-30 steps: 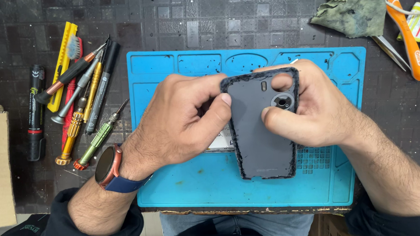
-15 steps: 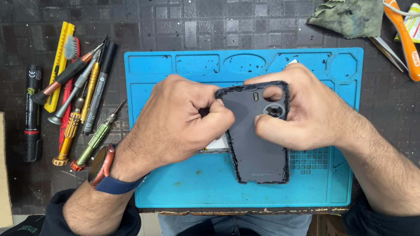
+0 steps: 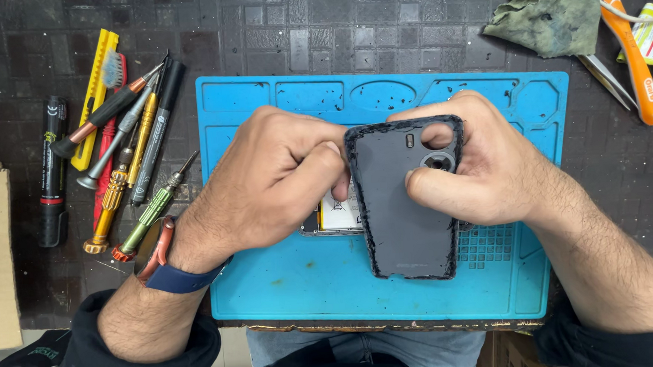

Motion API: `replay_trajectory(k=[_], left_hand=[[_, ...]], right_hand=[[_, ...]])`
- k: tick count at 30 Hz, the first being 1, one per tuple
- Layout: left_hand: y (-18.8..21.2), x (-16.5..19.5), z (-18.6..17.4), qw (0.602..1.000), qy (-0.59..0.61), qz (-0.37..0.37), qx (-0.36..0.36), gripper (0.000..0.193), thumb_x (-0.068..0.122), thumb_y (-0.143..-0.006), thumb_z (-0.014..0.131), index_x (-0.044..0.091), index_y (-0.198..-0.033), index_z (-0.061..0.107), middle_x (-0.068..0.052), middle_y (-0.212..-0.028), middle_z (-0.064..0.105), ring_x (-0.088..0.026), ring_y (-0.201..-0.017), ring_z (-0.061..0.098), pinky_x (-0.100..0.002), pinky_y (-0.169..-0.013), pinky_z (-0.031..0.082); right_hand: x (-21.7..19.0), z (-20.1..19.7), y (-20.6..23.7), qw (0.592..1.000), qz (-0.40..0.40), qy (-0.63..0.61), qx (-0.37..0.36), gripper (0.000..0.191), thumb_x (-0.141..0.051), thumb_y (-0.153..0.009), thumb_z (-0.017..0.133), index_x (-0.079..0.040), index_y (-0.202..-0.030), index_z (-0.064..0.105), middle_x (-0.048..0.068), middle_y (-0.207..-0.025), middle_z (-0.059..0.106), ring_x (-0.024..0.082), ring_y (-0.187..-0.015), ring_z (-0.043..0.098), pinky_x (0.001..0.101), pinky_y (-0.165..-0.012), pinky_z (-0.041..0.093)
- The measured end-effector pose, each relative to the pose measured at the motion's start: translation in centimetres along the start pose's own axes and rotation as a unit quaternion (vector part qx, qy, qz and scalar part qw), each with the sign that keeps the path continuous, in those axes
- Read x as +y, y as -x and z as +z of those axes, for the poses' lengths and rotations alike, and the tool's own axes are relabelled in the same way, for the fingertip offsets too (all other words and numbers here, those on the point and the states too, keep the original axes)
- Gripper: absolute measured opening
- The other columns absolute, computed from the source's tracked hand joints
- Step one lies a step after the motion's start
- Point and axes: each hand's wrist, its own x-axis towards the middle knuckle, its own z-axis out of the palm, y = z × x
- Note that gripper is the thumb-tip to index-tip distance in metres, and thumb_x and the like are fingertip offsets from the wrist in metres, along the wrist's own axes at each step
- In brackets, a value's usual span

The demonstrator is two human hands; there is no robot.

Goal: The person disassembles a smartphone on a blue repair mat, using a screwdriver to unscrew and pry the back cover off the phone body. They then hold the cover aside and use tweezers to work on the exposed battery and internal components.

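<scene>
over the blue mat (image 3: 273,298), both hands on back cover (image 3: 406,216)

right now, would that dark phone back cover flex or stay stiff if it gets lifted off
The phone back cover looks thin, so it probably flexes a little and weighs little. Ragged adhesive along its edge suggests it may cling. Both hands grip it, its left edge raised off the phone body.

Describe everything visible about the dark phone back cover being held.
The back cover is a dark grey, matte, plastic-looking panel with rounded corners, camera cutouts near the top, and ragged black glue along its edges. It is lifted off the phone body above the blue mat. The left hand grips its left edge; the right hand holds the top right.
</scene>
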Motion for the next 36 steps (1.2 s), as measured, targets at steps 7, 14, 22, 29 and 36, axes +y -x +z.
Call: replay_trajectory(k=[7,14,22,29,36], left_hand=[[0.1,-0.2,0.6,0.998,-0.045,0.03,0.023,0.032,0.021,-0.092,0.062,0.001,-0.067,0.058,-0.007,-0.052,0.054,-0.014,-0.044,0.048,-0.033,-0.044,0.038],[0.0,-0.3,1.0,0.998,-0.044,0.013,0.032,0.029,0.021,-0.083,0.066,0.0,-0.064,0.058,-0.008,-0.052,0.051,-0.018,-0.044,0.046,-0.036,-0.044,0.037],[0.1,-0.4,1.0,0.999,-0.046,0.009,0.025,0.029,0.023,-0.084,0.063,0.002,-0.064,0.059,-0.007,-0.054,0.057,-0.018,-0.045,0.053,-0.036,-0.045,0.04],[0.1,-0.5,1.1,0.997,-0.067,0.021,0.041,0.03,0.019,-0.086,0.063,0.002,-0.064,0.053,-0.008,-0.053,0.052,-0.019,-0.045,0.048,-0.036,-0.046,0.037],[0.1,-0.1,0.5,0.997,-0.018,-0.026,0.07,0.018,0.018,-0.09,0.063,0.005,-0.081,0.07,-0.005,-0.052,0.053,-0.008,-0.048,0.047,-0.03,-0.045,0.038]], right_hand=[[0.9,-0.1,0.5,1.0,0.011,0.003,-0.001,0.012,-0.007,-0.073,0.056,-0.001,-0.08,0.063,-0.002,-0.058,0.058,0.006,-0.052,0.048,0.0262,-0.046,0.042],[3.2,0.5,1.6,0.987,-0.065,0.13,0.072,0.042,-0.011,-0.074,0.07,-0.003,-0.116,0.068,0.003,-0.076,0.063,0.014,-0.067,0.059,0.032,-0.066,0.048],[4.7,0.8,2.8,0.978,-0.055,0.181,0.09,0.051,-0.013,-0.075,0.074,-0.006,-0.125,0.066,0.006,-0.09,0.062,0.019,-0.084,0.058,0.0344,-0.081,0.049],[2.9,0.2,1.4,0.993,-0.024,0.106,0.054,0.032,-0.008,-0.073,0.065,-0.003,-0.104,0.067,0.003,-0.07,0.059,0.013,-0.063,0.053,0.0323,-0.061,0.047],[0.8,-0.2,0.3,1.0,0.012,0.006,0.003,0.014,-0.006,-0.071,0.056,-0.001,-0.081,0.064,-0.002,-0.057,0.058,0.007,-0.051,0.049,0.0277,-0.047,0.044]])
